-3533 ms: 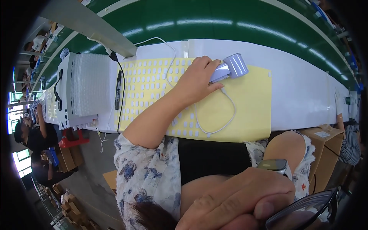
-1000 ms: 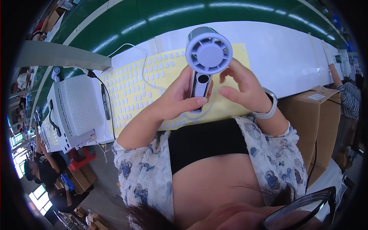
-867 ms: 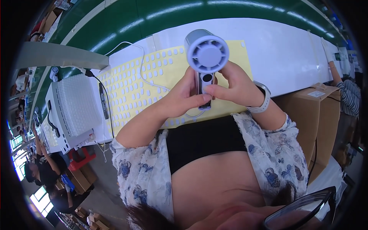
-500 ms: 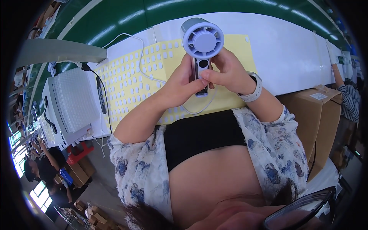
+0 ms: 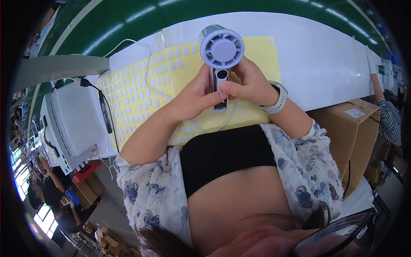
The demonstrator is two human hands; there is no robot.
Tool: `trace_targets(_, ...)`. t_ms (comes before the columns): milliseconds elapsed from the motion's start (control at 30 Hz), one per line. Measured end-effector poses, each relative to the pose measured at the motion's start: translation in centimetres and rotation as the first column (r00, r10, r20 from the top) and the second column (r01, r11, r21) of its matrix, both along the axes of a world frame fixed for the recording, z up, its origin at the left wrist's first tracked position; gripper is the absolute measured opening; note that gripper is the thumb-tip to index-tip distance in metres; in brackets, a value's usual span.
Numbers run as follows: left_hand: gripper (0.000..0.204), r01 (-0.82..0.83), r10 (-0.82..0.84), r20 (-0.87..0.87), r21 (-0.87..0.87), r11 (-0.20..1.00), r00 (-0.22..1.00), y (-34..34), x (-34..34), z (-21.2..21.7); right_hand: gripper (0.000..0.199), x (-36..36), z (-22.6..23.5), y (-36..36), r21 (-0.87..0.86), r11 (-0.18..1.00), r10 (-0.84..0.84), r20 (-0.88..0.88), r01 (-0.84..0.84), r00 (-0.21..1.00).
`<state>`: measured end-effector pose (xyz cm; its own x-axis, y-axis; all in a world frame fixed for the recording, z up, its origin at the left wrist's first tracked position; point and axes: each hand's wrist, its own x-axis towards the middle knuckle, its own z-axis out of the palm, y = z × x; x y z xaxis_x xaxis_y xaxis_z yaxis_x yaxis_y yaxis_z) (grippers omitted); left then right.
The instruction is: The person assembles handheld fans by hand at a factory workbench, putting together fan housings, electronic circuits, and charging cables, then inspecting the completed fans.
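Hands (image 5: 222, 92) hold fan (image 5: 221, 51) upright.

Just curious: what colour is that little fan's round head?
Pale lilac-grey round head of the handheld fan, clearest in the head view.

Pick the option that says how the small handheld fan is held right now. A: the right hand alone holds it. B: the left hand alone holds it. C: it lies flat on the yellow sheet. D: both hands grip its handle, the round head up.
D: the left hand and right hand both close on the handle of the handheld fan, its round head raised above the yellow sheet.
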<state>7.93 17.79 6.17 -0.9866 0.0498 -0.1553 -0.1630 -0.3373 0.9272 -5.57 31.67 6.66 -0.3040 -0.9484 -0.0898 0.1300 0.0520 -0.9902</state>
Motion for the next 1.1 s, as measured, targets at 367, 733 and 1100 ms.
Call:
trace_targets(367, 0.048, -0.058, 0.056, 0.047, 0.056, 0.997, 0.997, 0.0, -0.6, -1.4, 0.049, 0.1, -1.2, -0.4, -0.023, 1.0, -0.007, 0.185, 0.011, 0.983)
trace_targets(733, 0.055, -0.026, 0.026, 0.001, -0.01, 1.0, 1.0, -0.1, -0.7, -1.5, 0.043, -0.2, -1.4, -0.6, 0.009, 1.0, -0.003, 0.038, 0.003, 0.999)
trace_targets(1100, 0.048, -0.011, 0.009, -0.06, -0.026, 1.0, 0.998, 0.1, -0.2, -0.6, 0.046, 0.0, -0.5, -0.3, -0.124, 0.991, 0.059, 0.047, -0.053, 0.997)
